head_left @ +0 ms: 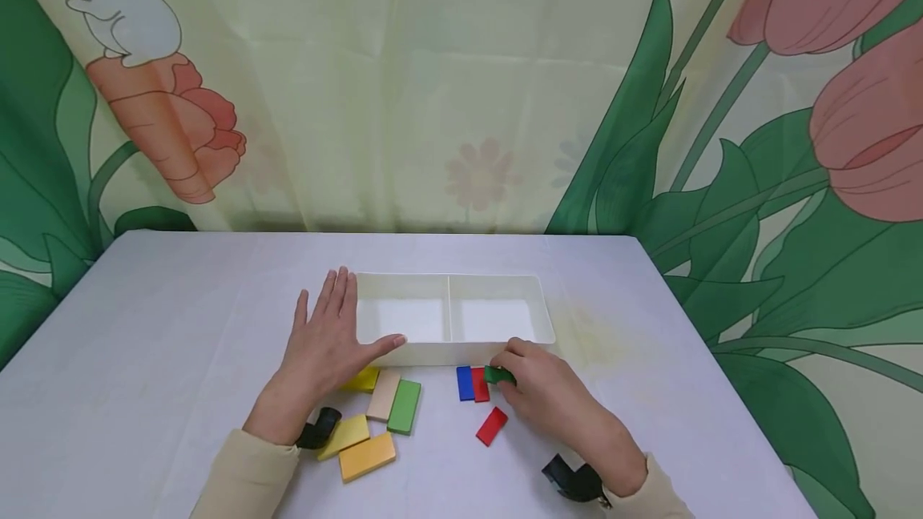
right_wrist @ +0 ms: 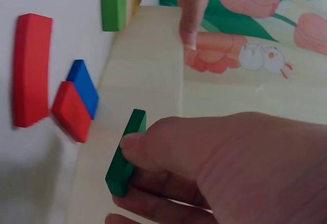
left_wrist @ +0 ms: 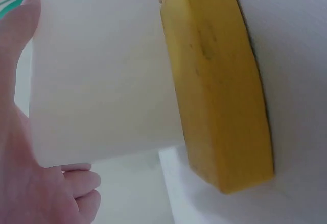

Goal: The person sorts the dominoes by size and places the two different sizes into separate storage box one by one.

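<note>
My left hand point(head_left: 328, 343) lies spread against the left end of a white two-compartment box point(head_left: 433, 355), its thumb over the front rim and its fingers along the left side. With thumb and fingers, my right hand point(head_left: 544, 391) pinches a dark green block point(right_wrist: 126, 155) just in front of the box. Beside that hand, a blue block point(head_left: 465, 384) and a red block point(head_left: 480, 384) lie side by side. Another red block point(head_left: 492, 427) sits nearer the front. In the left wrist view, a yellow block point(left_wrist: 230, 96) stands close to the box wall.
Left of centre lie a light green block point(head_left: 405, 407), a beige block point(head_left: 384, 396) and several yellow or orange blocks point(head_left: 368, 456). The white-covered table point(head_left: 144, 359) reaches back to a printed curtain point(head_left: 360, 102). Black wrist cameras point(head_left: 573, 480) are strapped at both wrists.
</note>
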`<state>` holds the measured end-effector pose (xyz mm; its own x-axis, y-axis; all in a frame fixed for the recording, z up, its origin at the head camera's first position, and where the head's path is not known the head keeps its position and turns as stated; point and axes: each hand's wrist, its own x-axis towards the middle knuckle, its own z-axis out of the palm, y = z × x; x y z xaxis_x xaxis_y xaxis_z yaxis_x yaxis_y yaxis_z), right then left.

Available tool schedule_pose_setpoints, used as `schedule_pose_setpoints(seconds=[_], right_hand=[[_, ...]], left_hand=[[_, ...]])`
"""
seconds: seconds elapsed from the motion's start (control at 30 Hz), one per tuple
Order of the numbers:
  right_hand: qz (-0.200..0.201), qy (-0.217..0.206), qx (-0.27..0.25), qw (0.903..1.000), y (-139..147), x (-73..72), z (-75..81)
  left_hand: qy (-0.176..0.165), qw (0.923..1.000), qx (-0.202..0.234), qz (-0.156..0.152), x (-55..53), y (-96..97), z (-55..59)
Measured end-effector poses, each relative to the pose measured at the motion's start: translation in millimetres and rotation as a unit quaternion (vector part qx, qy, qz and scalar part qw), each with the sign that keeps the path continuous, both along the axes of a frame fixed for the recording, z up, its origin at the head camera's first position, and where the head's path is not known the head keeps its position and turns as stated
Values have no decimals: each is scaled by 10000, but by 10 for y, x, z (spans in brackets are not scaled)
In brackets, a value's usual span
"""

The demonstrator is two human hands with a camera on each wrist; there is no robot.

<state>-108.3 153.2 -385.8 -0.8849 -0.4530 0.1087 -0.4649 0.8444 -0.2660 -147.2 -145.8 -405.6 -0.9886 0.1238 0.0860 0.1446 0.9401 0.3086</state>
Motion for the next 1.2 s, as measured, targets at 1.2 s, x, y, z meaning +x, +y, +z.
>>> schedule_pose_setpoints(seconds=[1.2], right_hand=[[538,111,-126,9984,-77,-762,263]], left_hand=[[-30,9997,231,98,3,25,-18]])
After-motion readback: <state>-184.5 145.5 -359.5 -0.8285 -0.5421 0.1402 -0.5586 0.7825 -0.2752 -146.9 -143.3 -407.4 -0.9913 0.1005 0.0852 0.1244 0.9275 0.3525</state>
